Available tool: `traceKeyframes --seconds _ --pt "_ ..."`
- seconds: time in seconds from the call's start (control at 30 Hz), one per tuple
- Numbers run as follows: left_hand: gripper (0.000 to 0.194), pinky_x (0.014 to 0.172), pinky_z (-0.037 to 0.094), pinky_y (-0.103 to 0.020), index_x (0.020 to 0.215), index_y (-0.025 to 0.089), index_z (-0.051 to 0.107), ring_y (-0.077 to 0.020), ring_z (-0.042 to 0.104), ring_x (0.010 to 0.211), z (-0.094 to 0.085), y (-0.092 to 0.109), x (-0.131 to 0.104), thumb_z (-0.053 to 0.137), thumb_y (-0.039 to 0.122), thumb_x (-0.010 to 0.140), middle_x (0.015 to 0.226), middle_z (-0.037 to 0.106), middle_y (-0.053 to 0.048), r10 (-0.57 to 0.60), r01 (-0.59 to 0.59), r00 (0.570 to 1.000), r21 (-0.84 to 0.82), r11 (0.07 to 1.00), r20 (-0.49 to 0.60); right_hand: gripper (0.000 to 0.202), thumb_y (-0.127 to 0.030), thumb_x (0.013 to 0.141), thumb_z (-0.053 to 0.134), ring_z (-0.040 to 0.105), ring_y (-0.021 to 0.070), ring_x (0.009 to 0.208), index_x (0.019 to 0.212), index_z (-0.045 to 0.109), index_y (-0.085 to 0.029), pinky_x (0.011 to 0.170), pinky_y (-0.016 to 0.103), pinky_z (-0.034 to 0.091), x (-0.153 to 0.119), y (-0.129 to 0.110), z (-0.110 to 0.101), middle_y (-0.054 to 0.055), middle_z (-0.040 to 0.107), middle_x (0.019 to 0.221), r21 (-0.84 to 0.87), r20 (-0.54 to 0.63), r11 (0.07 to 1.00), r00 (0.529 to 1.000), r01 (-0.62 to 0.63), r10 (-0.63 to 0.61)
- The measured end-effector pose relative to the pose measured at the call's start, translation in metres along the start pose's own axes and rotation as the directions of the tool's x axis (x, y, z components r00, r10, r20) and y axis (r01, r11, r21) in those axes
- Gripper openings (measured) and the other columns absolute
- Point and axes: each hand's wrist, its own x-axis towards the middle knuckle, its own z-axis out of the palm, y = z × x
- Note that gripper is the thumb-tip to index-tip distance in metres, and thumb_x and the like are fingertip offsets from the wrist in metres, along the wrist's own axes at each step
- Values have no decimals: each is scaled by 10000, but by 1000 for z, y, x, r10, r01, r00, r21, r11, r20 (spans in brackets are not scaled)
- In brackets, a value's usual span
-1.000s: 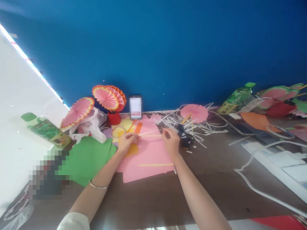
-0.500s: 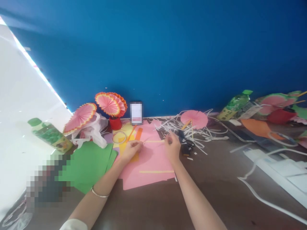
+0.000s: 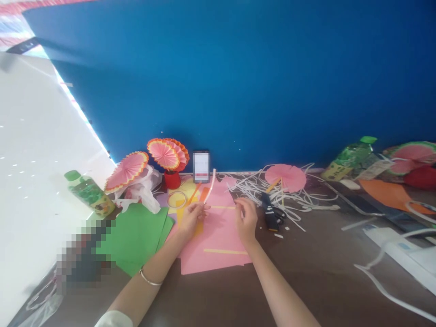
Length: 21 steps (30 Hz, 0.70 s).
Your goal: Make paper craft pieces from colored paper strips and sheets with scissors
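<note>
My left hand [image 3: 193, 219] is closed in a pinch on a narrow pale paper strip [image 3: 210, 185], which rises upright and slightly curved from the fingertips. Under both hands lie pink paper sheets [image 3: 218, 231]. A thin yellow strip [image 3: 225, 252] lies across their lower part, and another crosses higher up between the hands. My right hand [image 3: 246, 219] hovers at the right edge of the pink sheets with its fingers curled together; what they hold, if anything, is hidden. Black-handled scissors [image 3: 270, 213] lie just right of it.
Green paper [image 3: 134, 238] lies left, beside a green bottle [image 3: 90, 193]. Pleated pink fans [image 3: 166, 154], a red roll [image 3: 172, 180] and a phone [image 3: 201, 165] stand behind. White strips [image 3: 248, 188] pile near a pink paper disc [image 3: 286, 177]. A white power strip [image 3: 391, 247] sits right.
The strip in my left hand now stands up from the fingers, where before it was hardly visible. My hands stay close to the same places over the paper. The whole view has shifted slightly.
</note>
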Motion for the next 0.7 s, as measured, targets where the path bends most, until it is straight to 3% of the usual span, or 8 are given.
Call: traceKeyframes --seconds 0.1,0.2,0.4,0.7 --pt "274 533 437 -245 748 131 628 -113 549 542 4 1 -4 634 399 687 762 665 -76 78 -92 993 157 983 90 175 -170 813 474 562 222 916 958 567 -194 803 404 489 -9 -18 7 98 588 943 38 241 987 957 156 -160" --pt "259 592 464 -281 760 155 656 -149 555 596 7 0 -8 610 404 702 721 655 -59 140 -183 974 253 950 180 197 -170 838 456 565 211 952 1002 561 -198 825 383 499 -15 -31 12 98 595 979 120 363 976 907 183 -214" --pt "245 692 468 -304 779 195 681 -176 576 681 3 0 -9 575 410 728 748 665 -54 164 -256 952 378 890 259 180 -189 864 421 594 197 894 961 570 -214 796 362 524 -16 -30 13 68 622 916 212 394 976 909 58 -140" --pt "222 701 461 -295 886 216 671 -185 589 756 3 -4 -12 496 313 790 848 663 -69 280 -407 911 558 723 302 225 -163 864 416 584 197 938 1000 587 -219 839 372 513 -21 -18 15 73 617 971 201 405 979 909 21 -103"
